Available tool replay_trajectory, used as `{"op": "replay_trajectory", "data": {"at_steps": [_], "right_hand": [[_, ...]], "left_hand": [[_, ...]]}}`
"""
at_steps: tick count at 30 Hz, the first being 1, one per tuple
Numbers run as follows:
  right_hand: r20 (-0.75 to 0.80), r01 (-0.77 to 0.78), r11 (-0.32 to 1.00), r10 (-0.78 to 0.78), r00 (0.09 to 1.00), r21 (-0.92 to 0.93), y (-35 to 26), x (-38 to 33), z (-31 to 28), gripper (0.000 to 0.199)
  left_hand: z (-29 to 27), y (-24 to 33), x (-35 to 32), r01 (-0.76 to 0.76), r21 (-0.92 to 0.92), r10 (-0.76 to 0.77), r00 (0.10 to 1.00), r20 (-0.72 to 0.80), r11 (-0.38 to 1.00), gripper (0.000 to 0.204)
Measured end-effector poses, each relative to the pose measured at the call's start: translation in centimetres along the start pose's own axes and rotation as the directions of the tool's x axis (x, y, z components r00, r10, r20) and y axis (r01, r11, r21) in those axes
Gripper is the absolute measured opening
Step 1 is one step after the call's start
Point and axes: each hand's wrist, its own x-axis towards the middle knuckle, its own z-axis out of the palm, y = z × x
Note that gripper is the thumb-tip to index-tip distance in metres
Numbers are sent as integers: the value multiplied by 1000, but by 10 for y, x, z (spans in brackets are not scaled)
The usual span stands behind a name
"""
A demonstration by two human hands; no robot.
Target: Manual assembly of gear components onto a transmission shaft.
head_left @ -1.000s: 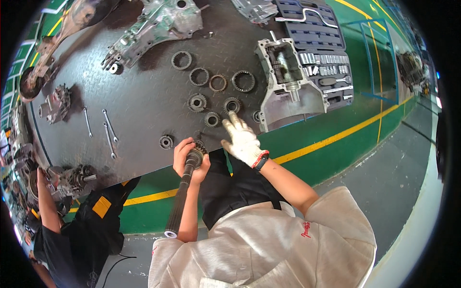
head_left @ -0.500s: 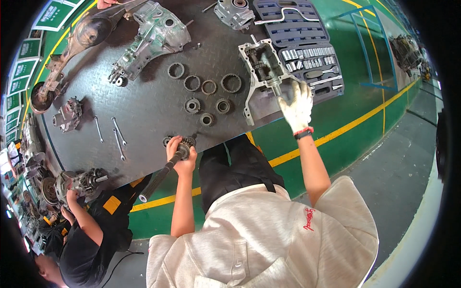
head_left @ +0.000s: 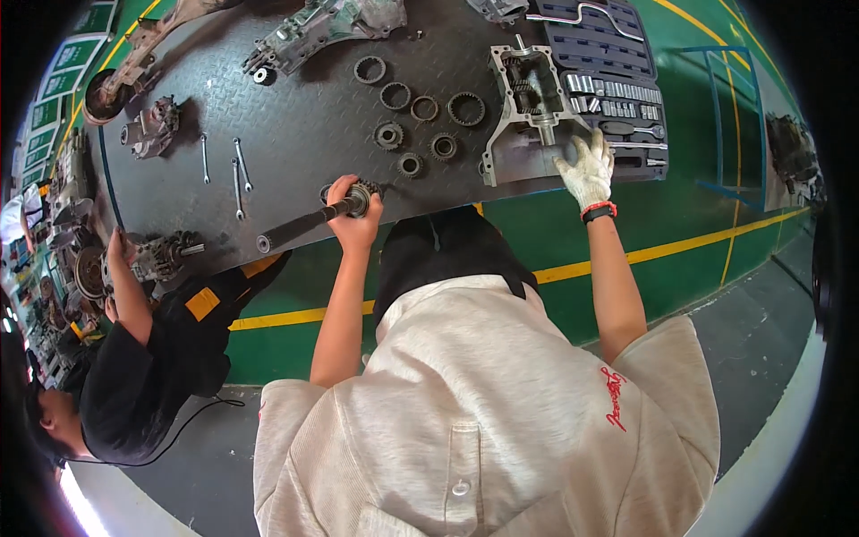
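Note:
My bare left hand [head_left: 353, 219] grips a splined gear shaft [head_left: 309, 224] near its geared end, at the table's front edge. The long bare end of the shaft points left and slightly toward me. My right hand [head_left: 589, 170] wears a pale work glove, fingers apart, by the lower right flange of an open metal gearbox housing [head_left: 548, 139]; whether it touches the flange I cannot tell. Inside the housing sit more gears and a shaft. Several loose gears [head_left: 388, 136] and rings [head_left: 466, 109] lie on the table between my hands and beyond.
A socket set case [head_left: 640, 67] lies beyond my right hand. Three wrenches [head_left: 237, 183] and a small metal casting [head_left: 152, 127] are on the table [head_left: 295, 125] to the left. A larger housing [head_left: 331, 27] lies at the back. Left of me, a co-worker [head_left: 148, 358] handles a gear assembly [head_left: 161, 258].
The shaft in my left hand has swung closer to level. My right hand stays by the housing, its fingers shifted slightly. The co-worker's arm has moved up. The whole view has shifted.

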Motion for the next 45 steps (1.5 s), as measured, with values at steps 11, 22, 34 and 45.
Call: {"op": "replay_trajectory", "data": {"at_steps": [11, 22, 34, 45], "right_hand": [[35, 100, 360, -350, 936, 928, -161, -84, -86, 64], [215, 142, 347, -802, 558, 927, -280, -100, -33, 94], [12, 478, 571, -650, 760, 667, -311, -129, -38, 85], [149, 205, 528, -551, 821, 824, -311, -129, -34, 63]], "left_hand": [[1, 7, -14, -20, 53, 21, 1000, -15, 998, 52], [5, 21, -30, 192, -140, -188, 981, 38, 971, 96], [-11, 11, -22, 204, -265, -148, 965, 215, 942, 113], [3, -37, -8, 124, -293, -13, 935, 355, 948, 68]]}}
